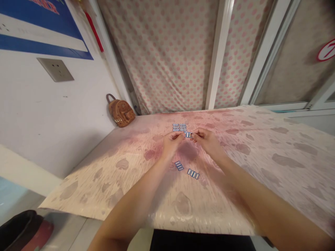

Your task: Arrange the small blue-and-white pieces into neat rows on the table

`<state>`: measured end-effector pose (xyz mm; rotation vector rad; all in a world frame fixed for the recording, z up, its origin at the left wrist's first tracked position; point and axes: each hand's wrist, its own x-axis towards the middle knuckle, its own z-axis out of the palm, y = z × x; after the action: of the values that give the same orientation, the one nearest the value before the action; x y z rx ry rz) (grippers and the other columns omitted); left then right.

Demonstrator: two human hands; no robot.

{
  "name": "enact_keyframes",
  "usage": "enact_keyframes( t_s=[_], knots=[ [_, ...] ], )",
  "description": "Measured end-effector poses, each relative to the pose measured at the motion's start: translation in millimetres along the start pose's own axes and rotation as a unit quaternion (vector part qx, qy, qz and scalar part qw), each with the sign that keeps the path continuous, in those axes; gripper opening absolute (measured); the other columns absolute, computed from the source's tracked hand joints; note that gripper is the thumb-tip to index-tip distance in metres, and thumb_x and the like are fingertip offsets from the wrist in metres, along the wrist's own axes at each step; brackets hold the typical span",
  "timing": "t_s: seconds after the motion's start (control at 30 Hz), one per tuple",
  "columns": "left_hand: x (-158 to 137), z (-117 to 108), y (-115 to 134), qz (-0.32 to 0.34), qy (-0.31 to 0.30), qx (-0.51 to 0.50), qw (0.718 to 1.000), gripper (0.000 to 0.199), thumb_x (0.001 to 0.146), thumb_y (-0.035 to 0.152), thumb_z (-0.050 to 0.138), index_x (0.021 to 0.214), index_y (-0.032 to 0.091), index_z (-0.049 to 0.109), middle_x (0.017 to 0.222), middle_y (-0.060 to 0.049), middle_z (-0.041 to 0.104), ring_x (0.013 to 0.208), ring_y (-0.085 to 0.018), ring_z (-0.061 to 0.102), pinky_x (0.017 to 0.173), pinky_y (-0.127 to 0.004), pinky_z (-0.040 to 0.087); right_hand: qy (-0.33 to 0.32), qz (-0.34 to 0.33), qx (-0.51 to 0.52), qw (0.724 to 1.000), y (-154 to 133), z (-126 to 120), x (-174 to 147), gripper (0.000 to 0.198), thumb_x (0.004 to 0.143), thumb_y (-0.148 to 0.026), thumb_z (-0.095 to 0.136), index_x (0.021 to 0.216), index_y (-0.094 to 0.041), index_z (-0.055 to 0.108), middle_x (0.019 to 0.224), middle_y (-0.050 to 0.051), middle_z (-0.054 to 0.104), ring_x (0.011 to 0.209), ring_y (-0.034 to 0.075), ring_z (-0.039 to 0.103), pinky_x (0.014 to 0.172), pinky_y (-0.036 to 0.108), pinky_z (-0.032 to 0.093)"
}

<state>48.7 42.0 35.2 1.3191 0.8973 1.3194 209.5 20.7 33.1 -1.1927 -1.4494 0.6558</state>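
Note:
Between my two hands is a small strip of blue-edged white labels (188, 135), held just above the table. My left hand (172, 141) pinches its left end, while the fingertips of my right hand (206, 138) close on its right end. Just beyond my left hand, several similar strips (179, 127) lie in neat rows, partly hidden by the fingers. Nearer to me, two more pieces lie apart from each other: a tilted blue-edged strip (179, 166) and, to its right, another strip (193, 173) with pale panels.
A patterned cloth (86, 184) covers the table. At the back left corner, a small brown backpack-shaped bag (121, 112) leans by the wall. Behind the table hangs a dotted curtain (167, 55). A dark and red container (28, 230) stands on the floor at lower left.

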Motion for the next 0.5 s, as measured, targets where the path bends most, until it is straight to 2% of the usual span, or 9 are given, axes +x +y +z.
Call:
enact_keyframes(
  t_s=[0.17,0.5],
  knots=[
    [4.1,-2.5,2.1,0.055,0.009,0.054,0.997,0.010,0.072,0.023,0.072,0.078,0.015,0.075,0.080,-0.006,0.074,0.075,-0.016,0.065,0.074,-0.028,0.049,-0.001,0.009,-0.017,1.000,2.9,-0.4,0.6,0.015,0.081,-0.032,0.058,0.075,-0.019,0.063,0.069,0.001,0.067,0.067,0.016,0.063,0.064,0.028,0.045],
    [10.7,-5.9,-7.5,0.073,0.004,0.095,0.993,0.008,0.070,0.020,0.069,0.073,0.015,0.074,0.075,-0.005,0.073,0.068,-0.015,0.063,0.067,-0.025,0.047,-0.006,0.033,-0.019,0.999,3.6,3.8,0.0,0.014,0.078,-0.031,0.058,0.073,-0.019,0.063,0.068,0.002,0.069,0.065,0.016,0.063,0.064,0.028,0.048]
  ],
)
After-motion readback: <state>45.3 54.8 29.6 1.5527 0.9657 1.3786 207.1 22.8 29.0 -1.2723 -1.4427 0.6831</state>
